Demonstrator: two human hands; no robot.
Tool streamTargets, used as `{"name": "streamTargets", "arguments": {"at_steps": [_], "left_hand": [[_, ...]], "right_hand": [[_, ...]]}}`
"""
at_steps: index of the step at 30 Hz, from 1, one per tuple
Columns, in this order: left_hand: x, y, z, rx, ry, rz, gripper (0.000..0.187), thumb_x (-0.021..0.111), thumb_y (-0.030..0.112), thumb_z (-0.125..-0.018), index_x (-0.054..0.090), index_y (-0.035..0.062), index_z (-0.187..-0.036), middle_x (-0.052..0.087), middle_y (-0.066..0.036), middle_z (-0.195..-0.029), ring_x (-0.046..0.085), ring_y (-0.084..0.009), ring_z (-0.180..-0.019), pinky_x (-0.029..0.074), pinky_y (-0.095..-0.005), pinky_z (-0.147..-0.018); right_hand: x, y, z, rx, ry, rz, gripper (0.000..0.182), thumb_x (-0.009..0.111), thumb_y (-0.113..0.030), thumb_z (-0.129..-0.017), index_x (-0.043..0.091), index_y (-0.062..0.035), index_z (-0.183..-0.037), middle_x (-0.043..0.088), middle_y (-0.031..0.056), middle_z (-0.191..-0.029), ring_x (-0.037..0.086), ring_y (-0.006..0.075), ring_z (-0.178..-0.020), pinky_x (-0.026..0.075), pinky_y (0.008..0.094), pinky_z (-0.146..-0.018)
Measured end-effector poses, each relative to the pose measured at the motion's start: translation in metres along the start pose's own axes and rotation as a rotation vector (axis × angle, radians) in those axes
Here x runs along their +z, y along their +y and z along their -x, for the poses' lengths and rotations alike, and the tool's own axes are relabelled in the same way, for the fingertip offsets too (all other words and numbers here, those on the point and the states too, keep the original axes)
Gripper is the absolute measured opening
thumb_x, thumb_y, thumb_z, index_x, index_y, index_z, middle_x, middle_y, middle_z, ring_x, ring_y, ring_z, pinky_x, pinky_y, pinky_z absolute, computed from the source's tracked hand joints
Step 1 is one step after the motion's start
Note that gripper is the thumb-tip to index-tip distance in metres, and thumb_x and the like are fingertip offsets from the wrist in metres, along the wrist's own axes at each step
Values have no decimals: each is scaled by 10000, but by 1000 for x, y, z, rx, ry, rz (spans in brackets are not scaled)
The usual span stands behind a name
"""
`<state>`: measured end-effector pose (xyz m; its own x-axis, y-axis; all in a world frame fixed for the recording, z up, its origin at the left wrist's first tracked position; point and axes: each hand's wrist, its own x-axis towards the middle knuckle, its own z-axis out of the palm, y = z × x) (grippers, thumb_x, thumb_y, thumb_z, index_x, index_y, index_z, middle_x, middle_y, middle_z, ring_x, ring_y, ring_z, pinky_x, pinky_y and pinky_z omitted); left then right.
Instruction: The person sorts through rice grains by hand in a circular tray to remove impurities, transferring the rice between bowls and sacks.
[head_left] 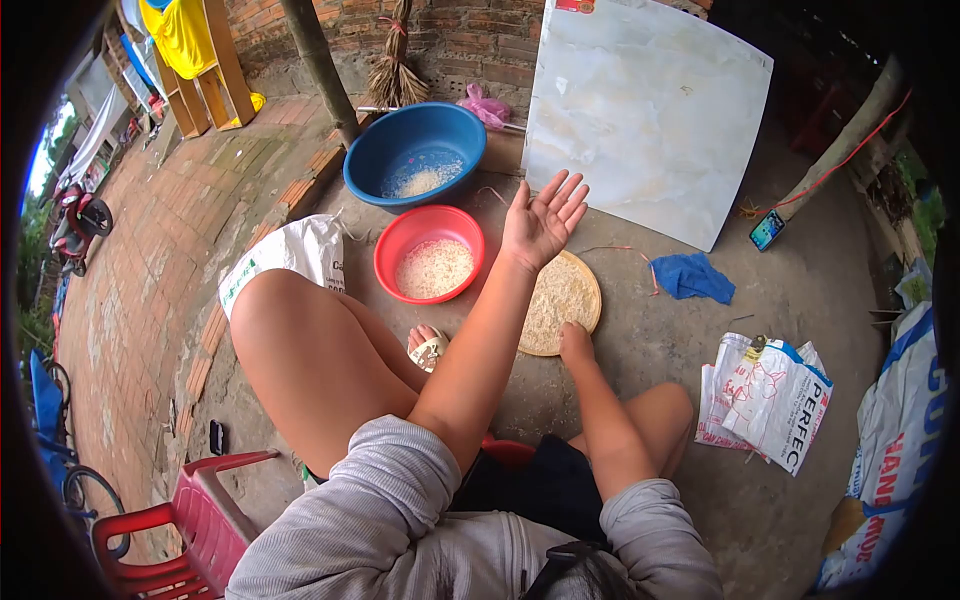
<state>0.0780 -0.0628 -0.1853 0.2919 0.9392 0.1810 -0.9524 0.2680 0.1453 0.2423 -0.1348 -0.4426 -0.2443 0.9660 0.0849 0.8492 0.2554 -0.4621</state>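
A light-grey, ribbed fabric top (450,560) has 2 sleeves (385,470), bunched into thick folds. Just beyond the top shows a black fabric lower garment (525,487); well ahead of the top, 1 cream, open-toed sandal (429,353). A black strap-like piece (572,552) overlaps the top.

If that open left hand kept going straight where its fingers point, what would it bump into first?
Probably the pale marbled panel ahead of the left hand, though one view leaves the gap unclear.
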Motion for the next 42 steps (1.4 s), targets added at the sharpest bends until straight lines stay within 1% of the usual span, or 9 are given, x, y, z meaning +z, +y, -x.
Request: {"name": "streamTargets", "arguments": {"at_steps": [7, 9, 16, 21, 23, 26, 31, 34, 42], "left_hand": [[-15, -6, -8, -22, 69, 48, 559, 232, 414, -954, 345, -3, -1311, 400, -166, -1338, 416, -301, -1219, 370, -407, -993], [-34, -6, -8, -22, 104, 90, 537, 247, 380, -957, 347, -16, -1307, 396, -180, -1339, 408, -312, -1225, 368, -424, -996], [-92, -8, 2, 86, 687, 56, 427, 246, 248, -944, 502, -12, -1165, 538, -139, -1203, 514, -267, -1120, 410, -391, -953], [-121, -18, 11, -7, 804, -108, 409, 273, 248, -940, 514, -2, -1157, 552, -122, -1179, 510, -237, -1103, 392, -341, -956], [-122, -21, 16, -49, 797, -68, 403, 278, 249, -942, 521, 1, -1146, 555, -116, -1169, 517, -230, -1073, 399, -350, -950], [-135, -18, 18, -98, 702, -39, 377, 295, 216, -943, 523, -27, -1120, 574, -143, -1088, 559, -232, -980, 451, -348, -895], [-144, -10, 19, -152, 680, -25, 368, 306, 196, -944, 505, -60, -1118, 571, -185, -1050, 573, -266, -981, 480, -362, -887], [-147, -2, 23, -152, 727, -62, 372, 301, 195, -944, 497, -64, -1125, 557, -196, -1099, 555, -289, -1031, 467, -384, -916], [-166, 22, 28, -29, 791, -16, 390, 279, 182, -943, 461, -77, -1171, 519, -206, -1179, 510, -316, -1104, 433, -404, -956]], "right_hand": [[1, -1, -13, 94, 43, -128, 55, 552, 12, -734, 572, -2, -784, 586, 172, -821, 581, 316, -787, 469, 368, -709], [-2, -1, -26, 247, 97, -313, 68, 576, -7, -746, 588, -13, -813, 617, 128, -787, 606, 227, -705, 477, 314, -662], [-57, -35, -70, 259, 253, -780, 90, 616, -41, -783, 596, -3, -862, 612, 40, -763, 557, 89, -673, 455, 226, -637], [-94, -74, -82, 160, 320, -1004, 103, 590, -17, -804, 581, 18, -901, 606, 43, -827, 548, 75, -724, 444, 206, -682], [-97, -85, -82, 114, 287, -952, 124, 585, -22, -806, 584, 25, -921, 610, 50, -818, 559, 89, -718, 451, 212, -679], [-101, -95, -78, -91, 254, -521, 162, 559, -51, -793, 608, -17, -944, 571, 110, -873, 553, 252, -835, 438, 352, -784], [-86, -87, -77, -182, 447, -360, 218, 483, -62, -831, 581, -44, -1025, 527, 137, -1027, 498, 309, -949, 388, 385, -860], [-70, -62, -77, -52, 263, -300, 280, 499, -74, -827, 527, -31, -1102, 494, 184, -1085, 486, 368, -991, 396, 423, -852], [-19, -39, -47, 49, -112, -12, 382, 604, -52, -746, 506, -19, -1114, 497, 184, -1039, 492, 343, -999, 410, 402, -877]]}}
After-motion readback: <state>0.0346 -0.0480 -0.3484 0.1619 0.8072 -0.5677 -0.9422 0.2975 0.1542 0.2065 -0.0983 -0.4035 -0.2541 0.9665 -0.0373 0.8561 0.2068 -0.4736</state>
